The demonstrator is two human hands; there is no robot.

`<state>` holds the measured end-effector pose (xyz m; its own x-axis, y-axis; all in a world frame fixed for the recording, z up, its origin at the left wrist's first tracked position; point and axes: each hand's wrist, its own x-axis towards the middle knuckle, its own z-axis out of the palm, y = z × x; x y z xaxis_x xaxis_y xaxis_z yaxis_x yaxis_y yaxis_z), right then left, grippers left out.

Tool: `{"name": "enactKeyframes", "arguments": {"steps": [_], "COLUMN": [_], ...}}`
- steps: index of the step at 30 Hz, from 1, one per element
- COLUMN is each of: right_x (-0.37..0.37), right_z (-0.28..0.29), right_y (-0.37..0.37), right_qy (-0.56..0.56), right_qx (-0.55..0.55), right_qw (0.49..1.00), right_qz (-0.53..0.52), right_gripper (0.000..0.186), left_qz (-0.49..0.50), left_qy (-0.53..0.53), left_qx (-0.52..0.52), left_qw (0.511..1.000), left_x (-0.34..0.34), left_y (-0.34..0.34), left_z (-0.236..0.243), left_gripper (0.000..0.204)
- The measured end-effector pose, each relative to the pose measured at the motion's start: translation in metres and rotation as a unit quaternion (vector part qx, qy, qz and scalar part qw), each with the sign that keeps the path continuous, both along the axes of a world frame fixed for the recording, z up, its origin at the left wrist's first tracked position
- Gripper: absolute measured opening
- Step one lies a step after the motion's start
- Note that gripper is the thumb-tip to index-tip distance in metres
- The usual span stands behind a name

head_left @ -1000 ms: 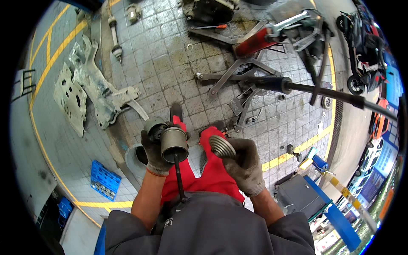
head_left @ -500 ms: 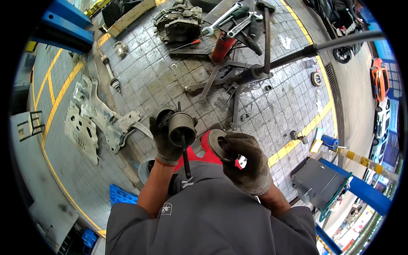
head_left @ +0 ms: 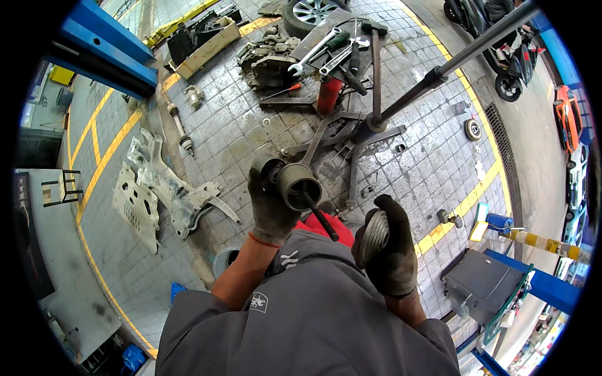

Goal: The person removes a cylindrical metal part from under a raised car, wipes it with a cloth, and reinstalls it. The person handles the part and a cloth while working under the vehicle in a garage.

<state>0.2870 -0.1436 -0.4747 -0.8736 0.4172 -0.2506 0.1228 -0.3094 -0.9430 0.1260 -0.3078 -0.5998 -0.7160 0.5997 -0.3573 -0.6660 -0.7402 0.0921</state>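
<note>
In a dark work glove, my left hand (head_left: 271, 210) is closed around a metal part made of two short cylinders side by side. Its nearer cylinder is an open metal cup (head_left: 295, 182) facing me. A dark rod (head_left: 322, 218) sticks out of this cup toward my body, tilted down to the right. My right hand (head_left: 394, 257), also gloved, grips a round metal piece with ridged edges (head_left: 375, 237), perhaps stacked rings. The two held parts are apart, above my lap. The glove hides part of each.
Ahead stands a metal stand (head_left: 364, 133) with wrenches (head_left: 323, 50) and a hammer (head_left: 374, 28) on top. A greasy gearbox-like casting (head_left: 269, 59), a drive shaft (head_left: 180, 130) and a subframe (head_left: 172, 188) lie on the tiles. A grey cabinet (head_left: 480, 282) is at the right.
My left hand and the cup part have shifted right in the picture. My right hand has moved right and turned, so the round piece now shows its ridged edge. The view has shifted too.
</note>
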Motion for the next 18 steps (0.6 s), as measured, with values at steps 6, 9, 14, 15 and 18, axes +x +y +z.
{"name": "enactKeyframes", "arguments": {"steps": [6,9,14,15,18], "right_x": [0.011,0.008,-0.012,-0.018,-0.034], "right_z": [0.016,0.025,0.030,0.028,0.021], "right_y": [0.010,0.005,0.010,0.016,0.038], "right_qy": [0.006,0.012,0.099,0.217,0.251], "right_qx": [0.194,0.218,-0.202,-0.224,-0.286], "right_qw": [0.981,0.973,0.948,0.934,0.914], "right_qz": [-0.027,-0.079,-0.224,-0.174,-0.143], "right_gripper": [0.104,0.104,0.083,0.079,0.081], "left_qz": [-0.014,-0.046,-0.100,-0.116,-0.154], "left_qy": [0.018,0.051,0.063,0.064,0.074], "left_qx": [-0.008,-0.014,-0.053,-0.049,-0.063], "left_qw": [1.000,0.998,0.992,0.990,0.983], "left_x": [-0.003,-0.013,-0.032,-0.034,-0.039], "left_y": [0.028,0.041,0.058,0.059,0.064], "left_z": [0.006,0.010,0.028,0.032,0.041], "left_gripper": [0.058,0.056,0.051,0.051,0.055]}}
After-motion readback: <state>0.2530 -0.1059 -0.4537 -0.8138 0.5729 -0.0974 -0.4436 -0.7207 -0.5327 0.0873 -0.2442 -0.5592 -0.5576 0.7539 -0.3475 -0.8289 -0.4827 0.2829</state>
